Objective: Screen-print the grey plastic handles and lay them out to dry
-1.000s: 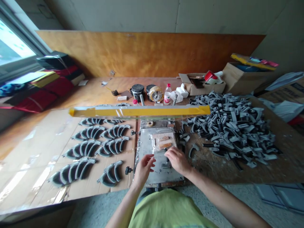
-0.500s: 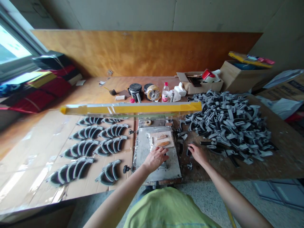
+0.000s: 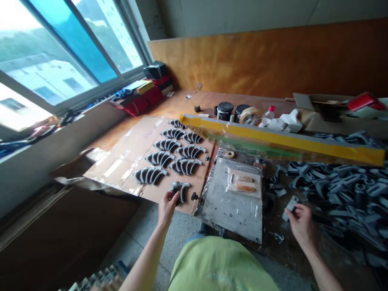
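wooden workbench point(image 3: 118, 130): left hand point(image 3: 167, 207), nearer the rows point(image 3: 159, 159), pinches curved grey part point(image 3: 175, 188); right hand point(image 3: 302, 223), beside heap point(image 3: 333, 182), pinches pale piece point(image 3: 291, 205), long axis slanting away.

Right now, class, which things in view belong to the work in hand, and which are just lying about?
Likely in the work:
- left hand, at a curved part
- right hand, holding a grey part
- cardboard

Seemingly lying about:
- bottle
- black pots
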`<state>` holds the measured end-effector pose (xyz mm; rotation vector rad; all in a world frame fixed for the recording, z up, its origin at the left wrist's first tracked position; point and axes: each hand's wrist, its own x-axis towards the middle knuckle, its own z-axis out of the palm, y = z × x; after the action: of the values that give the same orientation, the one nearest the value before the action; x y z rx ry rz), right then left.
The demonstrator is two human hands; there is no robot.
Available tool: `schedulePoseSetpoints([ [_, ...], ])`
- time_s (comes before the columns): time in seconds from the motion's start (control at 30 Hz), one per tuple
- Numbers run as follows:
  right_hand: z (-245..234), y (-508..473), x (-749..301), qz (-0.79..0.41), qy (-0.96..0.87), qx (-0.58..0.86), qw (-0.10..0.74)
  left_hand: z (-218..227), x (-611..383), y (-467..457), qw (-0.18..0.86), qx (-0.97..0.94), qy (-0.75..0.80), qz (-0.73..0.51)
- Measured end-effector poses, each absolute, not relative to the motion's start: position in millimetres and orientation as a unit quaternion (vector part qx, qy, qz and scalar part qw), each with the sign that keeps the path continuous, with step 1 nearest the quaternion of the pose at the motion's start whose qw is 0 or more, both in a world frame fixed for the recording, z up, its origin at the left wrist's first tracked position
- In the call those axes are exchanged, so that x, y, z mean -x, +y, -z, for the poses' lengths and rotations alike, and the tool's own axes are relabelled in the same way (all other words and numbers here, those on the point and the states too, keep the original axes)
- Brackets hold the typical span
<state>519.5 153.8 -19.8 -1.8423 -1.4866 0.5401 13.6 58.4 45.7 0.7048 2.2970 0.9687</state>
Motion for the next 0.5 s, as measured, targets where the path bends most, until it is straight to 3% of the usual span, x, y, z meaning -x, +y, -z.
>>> schedulePoseSetpoints([
  [0.23,-20.7,179.6,-472.5,-0.193,-0.665,0.648,0.318,-1.6,21.3,16.2,0.195,-0.023,0.921,-0.337],
  [0.5,-43.5,187.1,-434.6,-0.151,-0.786,0.524,0.291,18.1,6.7,29.0,0.191,-0.042,0.94,-0.279],
])
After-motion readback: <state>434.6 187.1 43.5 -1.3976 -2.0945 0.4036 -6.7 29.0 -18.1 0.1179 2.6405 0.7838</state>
